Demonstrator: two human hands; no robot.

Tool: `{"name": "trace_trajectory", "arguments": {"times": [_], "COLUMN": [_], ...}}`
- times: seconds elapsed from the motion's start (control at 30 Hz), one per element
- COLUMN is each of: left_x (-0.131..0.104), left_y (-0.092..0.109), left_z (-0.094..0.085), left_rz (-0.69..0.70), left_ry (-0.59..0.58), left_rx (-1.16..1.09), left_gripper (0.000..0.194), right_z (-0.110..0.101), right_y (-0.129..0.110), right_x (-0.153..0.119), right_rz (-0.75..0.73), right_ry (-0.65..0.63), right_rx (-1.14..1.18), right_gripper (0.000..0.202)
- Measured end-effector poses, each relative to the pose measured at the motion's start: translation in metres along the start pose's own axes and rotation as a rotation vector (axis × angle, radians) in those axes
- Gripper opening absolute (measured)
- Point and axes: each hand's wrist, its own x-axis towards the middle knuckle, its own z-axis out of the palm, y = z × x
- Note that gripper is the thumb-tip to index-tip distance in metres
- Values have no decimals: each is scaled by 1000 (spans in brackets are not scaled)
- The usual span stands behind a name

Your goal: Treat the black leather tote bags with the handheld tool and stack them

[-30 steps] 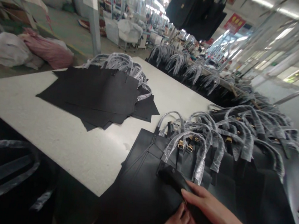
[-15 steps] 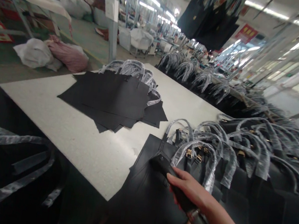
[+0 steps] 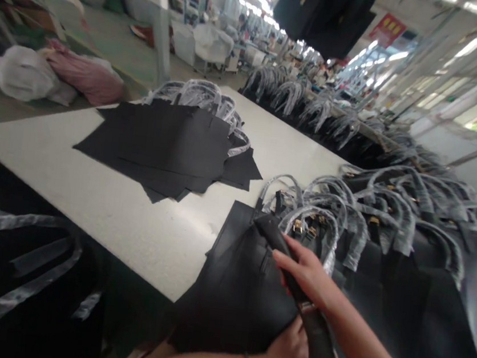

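Observation:
A flat black bag (image 3: 242, 294) lies at the table's near edge, its upper part under my hands. My right hand (image 3: 303, 270) is closed around a thick black strap (image 3: 319, 349) with a metal fitting partway along it. The strap's blunt end rests over the top of the bag, and its other part curves down towards me. My left hand (image 3: 291, 349), with a bracelet at the wrist, reaches across from below. Its fingers are curled at the bag's lower right, beside the strap; what they grip is hidden.
Black bags with plastic-wrapped handles (image 3: 325, 206) crowd the right side. A fanned pile of black bags (image 3: 160, 141) lies on the pale table (image 3: 162, 239). More wrapped handles (image 3: 37, 282) are at lower left. Black bags (image 3: 321, 16) hang overhead; sacks (image 3: 78, 74) sit on the floor.
The view has shifted, so the table and piles appear further left and higher. My left forearm has come into view at the bottom. The right hand still holds the strap over the bag.

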Motion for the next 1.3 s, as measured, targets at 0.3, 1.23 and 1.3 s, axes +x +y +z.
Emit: {"name": "trace_trajectory", "arguments": {"times": [0.3, 1.23, 1.3], "left_x": [31, 59, 76], "left_y": [-7, -57, -103], "left_z": [-6, -37, -56], "left_rz": [-206, -403, -303], "left_ry": [-59, 19, -59], "left_rx": [-21, 18, 185], "left_gripper": [54, 37, 32], "right_z": [-80, -49, -42], "right_y": [42, 131, 133], "right_x": [-162, -182, -174], "right_rz": [226, 301, 282], "right_ry": [346, 445, 389], "right_rx": [87, 276, 250], "right_gripper": [76, 105, 104]}}
